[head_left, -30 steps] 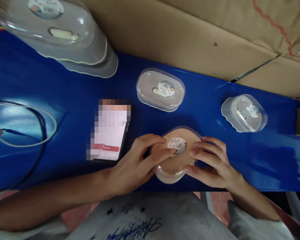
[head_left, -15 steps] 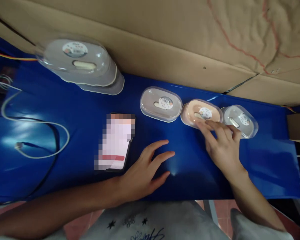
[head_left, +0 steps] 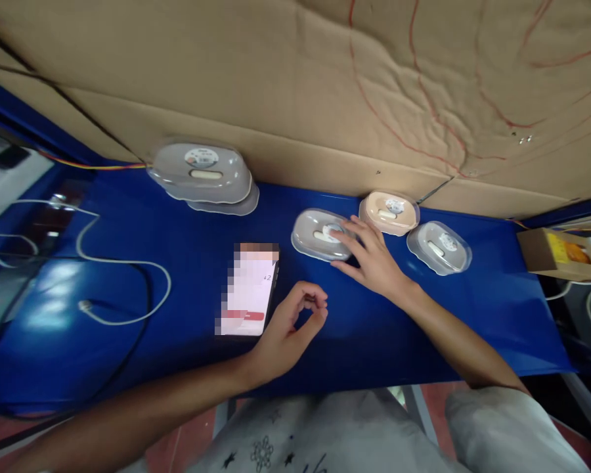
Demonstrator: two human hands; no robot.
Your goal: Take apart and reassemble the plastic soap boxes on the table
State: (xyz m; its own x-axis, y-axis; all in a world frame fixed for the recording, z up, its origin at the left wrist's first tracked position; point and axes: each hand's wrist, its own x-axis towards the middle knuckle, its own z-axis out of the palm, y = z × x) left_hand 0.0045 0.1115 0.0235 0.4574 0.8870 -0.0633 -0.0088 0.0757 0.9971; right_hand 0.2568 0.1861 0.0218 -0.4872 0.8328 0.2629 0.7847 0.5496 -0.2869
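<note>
A grey lidded plastic box [head_left: 308, 230] with a pale oval handle and round label lies on the blue table. My right hand [head_left: 374, 259] is closed over its right end, thumb at the near edge and fingers across the clear lid. Behind that hand is a peach box [head_left: 381, 205] of the same kind. Farther right sits another grey box [head_left: 436, 249], tilted in view. My left hand [head_left: 293, 328] is curled, thumb close to the fingertips in a loop with nothing inside. It rests beside a phone [head_left: 251, 289] with a lit, partly blurred screen.
Stacked grey boxes [head_left: 201, 174] stand at the back left against a cardboard wall [head_left: 226, 85]. A white cable [head_left: 167, 282] and a black cable curve across the left of the table. An open carton [head_left: 542, 253] stands at the right edge.
My right hand has left the peach box and moved left onto the grey one. The peach box sits farther back. My left fingers have curled in. The view has shifted.
</note>
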